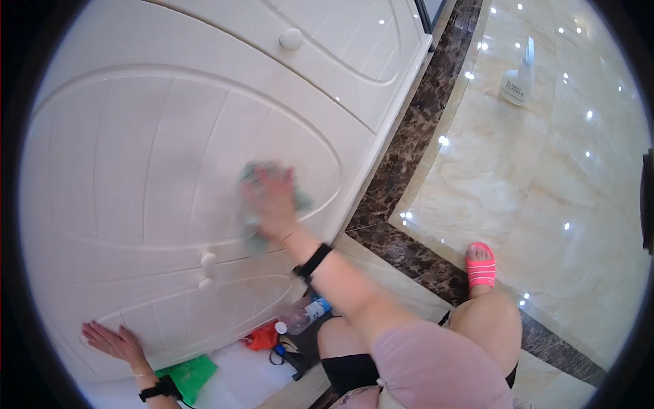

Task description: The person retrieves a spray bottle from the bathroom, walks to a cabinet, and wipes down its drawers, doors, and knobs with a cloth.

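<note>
- My right hand (272,204): motion-blurred, spread over pale green cloth (302,200) against white cabinet door (170,150); can't tell if fingers grip.
- Cloth mostly hidden under it.
- My left hand (117,343): well apart, fingers extended, on lower panel (218,307); forearm cut off.
- Green item (194,376) by left wrist: kind unclear.
</note>
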### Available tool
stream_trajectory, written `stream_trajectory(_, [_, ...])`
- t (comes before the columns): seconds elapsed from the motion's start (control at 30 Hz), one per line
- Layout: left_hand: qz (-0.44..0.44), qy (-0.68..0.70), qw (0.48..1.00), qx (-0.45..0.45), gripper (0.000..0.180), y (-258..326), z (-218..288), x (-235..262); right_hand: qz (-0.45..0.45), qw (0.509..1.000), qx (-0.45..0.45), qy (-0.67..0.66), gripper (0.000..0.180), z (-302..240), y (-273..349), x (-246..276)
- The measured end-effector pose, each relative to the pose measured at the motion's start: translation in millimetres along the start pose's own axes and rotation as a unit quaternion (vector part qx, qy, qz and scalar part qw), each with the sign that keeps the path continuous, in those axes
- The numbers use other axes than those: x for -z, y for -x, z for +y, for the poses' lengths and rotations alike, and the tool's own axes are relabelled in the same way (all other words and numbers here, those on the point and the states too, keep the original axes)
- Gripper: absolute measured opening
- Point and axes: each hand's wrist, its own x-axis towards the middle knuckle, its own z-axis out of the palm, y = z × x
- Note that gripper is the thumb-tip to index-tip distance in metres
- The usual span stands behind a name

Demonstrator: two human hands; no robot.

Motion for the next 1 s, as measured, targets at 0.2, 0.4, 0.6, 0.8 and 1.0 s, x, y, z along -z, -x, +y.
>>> stream_trajectory(0.2, [0.013,-0.001,1.000,0.025,0.069,-14.2,16.7,-4.5,0.145,0.955,-0.253,0.062,0.062,127.5,113.2,7.5])
stream_trajectory(0.4, [0.015,-0.030,0.999,0.011,0.066,-7.0,1.5,3.1,0.241,0.831,-0.427,-0.263,0.041,48.7,85.7,12.1])
stream_trajectory(0.6, [0.007,0.022,1.000,0.020,0.066,-8.1,17.9,-1.6,0.282,0.952,-0.009,-0.117,0.029,10.1,-105.6,95.4])
stream_trajectory(0.8, [0.004,-0.007,1.000,0.020,0.064,-7.6,10.3,4.1,0.221,0.971,0.077,0.051,0.043,5.5,-139.3,81.0])
stream_trajectory(1.0, [0.015,0.017,0.999,0.022,0.060,-10.1,16.0,0.1,0.176,0.974,-0.089,0.110,0.041,89.1,-41.2,86.7])
